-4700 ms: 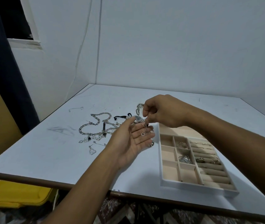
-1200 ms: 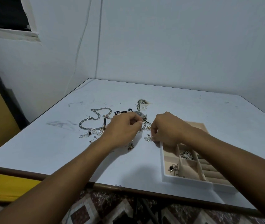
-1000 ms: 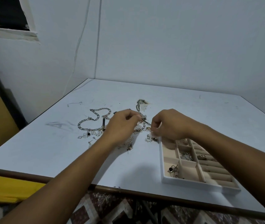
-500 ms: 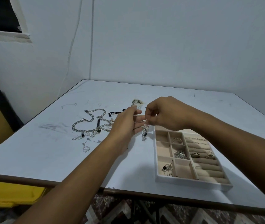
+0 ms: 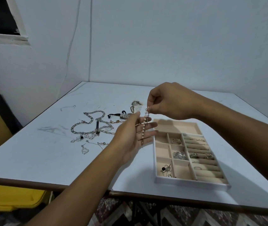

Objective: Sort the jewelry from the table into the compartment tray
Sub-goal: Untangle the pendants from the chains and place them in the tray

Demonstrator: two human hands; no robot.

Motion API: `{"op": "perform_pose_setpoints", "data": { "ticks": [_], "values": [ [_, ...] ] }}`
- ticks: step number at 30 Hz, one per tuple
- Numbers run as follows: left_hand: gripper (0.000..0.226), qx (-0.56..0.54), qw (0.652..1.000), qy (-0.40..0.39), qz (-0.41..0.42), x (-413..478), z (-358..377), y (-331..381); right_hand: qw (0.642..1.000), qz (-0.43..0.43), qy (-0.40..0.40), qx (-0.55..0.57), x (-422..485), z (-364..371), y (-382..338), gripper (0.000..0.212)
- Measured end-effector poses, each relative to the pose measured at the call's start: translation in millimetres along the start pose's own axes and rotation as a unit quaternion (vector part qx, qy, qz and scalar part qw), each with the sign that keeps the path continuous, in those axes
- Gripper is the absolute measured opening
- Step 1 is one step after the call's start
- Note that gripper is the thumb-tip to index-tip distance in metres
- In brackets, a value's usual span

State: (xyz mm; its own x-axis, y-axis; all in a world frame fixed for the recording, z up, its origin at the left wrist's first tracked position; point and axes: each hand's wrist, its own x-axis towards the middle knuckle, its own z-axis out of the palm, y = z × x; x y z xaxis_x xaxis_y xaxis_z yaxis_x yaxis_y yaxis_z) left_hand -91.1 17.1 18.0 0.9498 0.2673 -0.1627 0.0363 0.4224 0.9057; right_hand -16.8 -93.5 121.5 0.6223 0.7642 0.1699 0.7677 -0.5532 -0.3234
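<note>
The right hand (image 5: 167,101) pinches the top end of a pearl strand (image 5: 144,128). The strand hangs across the straight, spread fingers of the left hand (image 5: 133,136) (palm up, gripping nothing), just left of the compartment tray (image 5: 190,183). 3 of its square cells hold pieces: a ring (image 5: 176,141) at the back, a fan-shaped brooch (image 5: 179,155) mid-tray and a black-bead piece (image 5: 166,170) near-left. More rings (image 5: 201,155) sit on the padded rolls at right. The tray's near rim lies close to the table (image 5: 40,160) front edge. Tangled chains (image 5: 94,126) lie left of the hands, with plain tabletop running from them to that edge.
</note>
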Motion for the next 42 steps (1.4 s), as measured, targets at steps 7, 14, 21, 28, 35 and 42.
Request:
{"op": "perform_pose_setpoints", "data": {
  "ticks": [7,14,21,28,35,42],
  "values": [
    [0.042,-0.054,0.998,-0.03,-0.024,-6.4,7.5,1.5,1.0,0.008,0.005,0.016,-1.3,-4.2,4.7,0.004],
    [0.046,-0.083,0.992,-0.082,-0.046,-10.6,10.8,2.7,1.0,0.016,0.003,0.02,-8.4,-12.1,10.5,0.005],
    [0.044,-0.081,0.989,-0.114,-0.055,-15.2,19.0,1.2,0.999,0.03,0.006,0.018,-21.5,-19.4,18.7,0.006],
    [0.046,-0.062,0.988,-0.131,-0.061,-19.1,26.8,-4.1,0.999,0.036,0.009,0.018,-38.0,-24.7,23.7,0.006],
    [0.047,-0.05,0.987,-0.136,-0.076,-24.6,37.0,-11.5,0.999,0.043,0.009,0.024,-54.3,-26.1,29.9,0.007],
    [0.05,-0.031,0.986,-0.136,-0.086,-31.9,47.2,-17.0,0.998,0.052,0.013,0.032,-70.4,-27.5,36.7,0.007]
  ]
}}
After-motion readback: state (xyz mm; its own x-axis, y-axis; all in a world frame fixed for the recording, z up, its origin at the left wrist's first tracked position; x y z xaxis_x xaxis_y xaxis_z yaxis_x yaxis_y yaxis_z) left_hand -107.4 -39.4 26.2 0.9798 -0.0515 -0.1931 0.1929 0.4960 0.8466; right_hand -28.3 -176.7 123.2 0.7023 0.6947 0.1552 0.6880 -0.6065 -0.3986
